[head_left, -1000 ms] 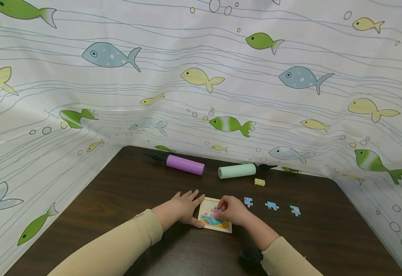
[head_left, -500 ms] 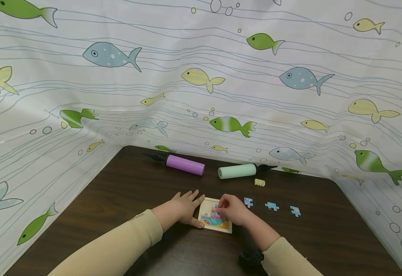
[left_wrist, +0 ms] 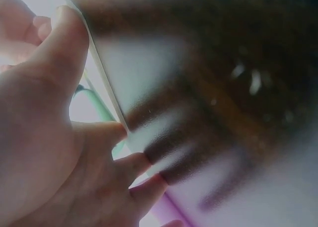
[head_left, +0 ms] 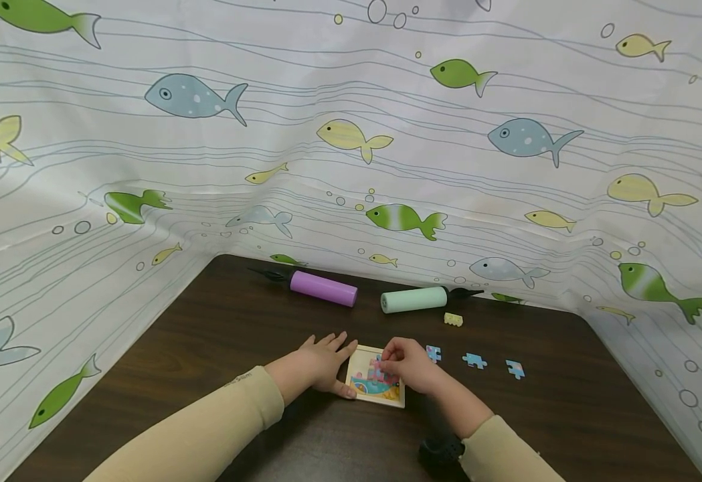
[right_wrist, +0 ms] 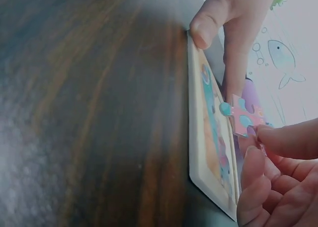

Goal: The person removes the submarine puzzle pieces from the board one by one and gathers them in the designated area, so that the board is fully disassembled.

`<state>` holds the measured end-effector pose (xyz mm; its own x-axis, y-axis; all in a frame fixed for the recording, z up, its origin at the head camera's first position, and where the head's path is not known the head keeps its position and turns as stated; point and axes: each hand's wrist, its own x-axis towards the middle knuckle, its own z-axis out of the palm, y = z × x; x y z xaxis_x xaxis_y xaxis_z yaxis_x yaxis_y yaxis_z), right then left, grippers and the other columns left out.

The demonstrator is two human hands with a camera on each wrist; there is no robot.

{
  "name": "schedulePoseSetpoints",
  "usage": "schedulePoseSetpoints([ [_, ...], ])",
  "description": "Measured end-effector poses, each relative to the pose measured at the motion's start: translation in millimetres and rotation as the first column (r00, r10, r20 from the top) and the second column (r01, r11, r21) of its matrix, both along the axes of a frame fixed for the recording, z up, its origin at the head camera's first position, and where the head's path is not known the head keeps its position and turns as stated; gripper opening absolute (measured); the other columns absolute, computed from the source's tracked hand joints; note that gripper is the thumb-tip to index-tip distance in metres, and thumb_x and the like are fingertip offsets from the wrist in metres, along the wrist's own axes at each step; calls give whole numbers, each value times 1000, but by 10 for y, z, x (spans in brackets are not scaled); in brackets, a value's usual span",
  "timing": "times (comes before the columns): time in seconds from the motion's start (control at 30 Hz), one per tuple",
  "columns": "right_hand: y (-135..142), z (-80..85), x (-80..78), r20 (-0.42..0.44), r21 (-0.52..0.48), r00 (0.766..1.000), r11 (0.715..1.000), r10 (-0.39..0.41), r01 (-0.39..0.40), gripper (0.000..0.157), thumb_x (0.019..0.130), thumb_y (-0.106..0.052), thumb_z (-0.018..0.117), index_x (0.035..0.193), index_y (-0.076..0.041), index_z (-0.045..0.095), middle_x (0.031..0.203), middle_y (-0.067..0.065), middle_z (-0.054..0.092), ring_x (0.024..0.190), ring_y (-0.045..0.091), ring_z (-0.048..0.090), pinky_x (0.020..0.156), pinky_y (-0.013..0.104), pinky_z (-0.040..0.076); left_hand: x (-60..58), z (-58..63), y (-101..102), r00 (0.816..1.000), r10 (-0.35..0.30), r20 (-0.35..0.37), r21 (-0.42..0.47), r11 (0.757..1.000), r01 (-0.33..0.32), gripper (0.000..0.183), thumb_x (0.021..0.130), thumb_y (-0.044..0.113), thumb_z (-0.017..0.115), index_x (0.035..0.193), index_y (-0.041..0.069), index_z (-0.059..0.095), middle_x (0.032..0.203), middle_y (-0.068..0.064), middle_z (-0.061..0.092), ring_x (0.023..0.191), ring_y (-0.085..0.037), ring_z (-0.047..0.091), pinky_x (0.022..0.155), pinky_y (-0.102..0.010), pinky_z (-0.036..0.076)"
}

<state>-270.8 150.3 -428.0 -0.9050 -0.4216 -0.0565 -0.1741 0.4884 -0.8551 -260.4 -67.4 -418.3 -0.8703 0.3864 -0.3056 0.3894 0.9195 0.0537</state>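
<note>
My left hand (head_left: 324, 365) rests with spread fingers along the left edge of a small wooden puzzle tray (head_left: 359, 358), its thumb on the near left corner. In the right wrist view, a pink jigsaw piece (right_wrist: 242, 118) with turquoise knobs is pinched between the thumb and fingers of my right hand (head_left: 411, 367). That hand hovers over the tray's right part, with the piece tilted up above the picture. Turquoise, orange and pink pieces lie in the tray's near part; the upper left shows bare wood. The right hand hides the tray's right side.
Right of the tray lie three loose blue jigsaw pieces, the left (head_left: 434, 353) partly behind my right hand, the others in the middle (head_left: 474, 361) and right (head_left: 515, 369). Farther back are a yellow block (head_left: 454, 319), a mint hand pump (head_left: 414, 299) and a purple hand pump (head_left: 323, 288). Fish-printed sheeting (head_left: 351, 80) encloses the table.
My right hand has shifted slightly to the right over the tray, still pinching the pink jigsaw piece. The left hand has stayed in place on the tray's edge.
</note>
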Motion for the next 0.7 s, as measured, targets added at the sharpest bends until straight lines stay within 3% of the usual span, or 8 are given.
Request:
schedulePoseSetpoints([
  [0.1,55,26,22,12,-16,1000,1000,-18,18,11,93,-8,70,92,-2,62,70,7,57,56,17,50,50,27,42,-4,-7,9,1000,-3,1,0,1000,3,103,76,76,61,158,25,26,162,-4,23,147,-24,23,114,-53,20],
  [0.27,237,98,59,52,-36,997,998,-53,55,14,93,-13,71,93,-3,61,70,9,59,54,18,50,47,28,41,7,-27,-3,1000,-3,-1,2,1000,3,103,77,75,62,159,25,25,162,-4,22,147,-24,23,114,-53,20],
  [0.5,668,172,83,24,-36,994,994,-104,104,18,94,-14,70,95,1,61,75,16,61,58,24,54,49,33,45,22,-6,-12,1000,-4,4,3,1000,4,101,79,73,62,159,24,24,162,-5,21,147,-24,22,115,-54,19],
  [0.7,1089,157,100,55,29,988,989,-146,144,19,94,-16,70,95,1,61,73,9,59,60,21,53,50,30,42,-9,-30,-4,1000,-7,-5,5,1000,7,102,78,74,62,158,24,26,162,-5,22,147,-25,23,114,-54,20],
])
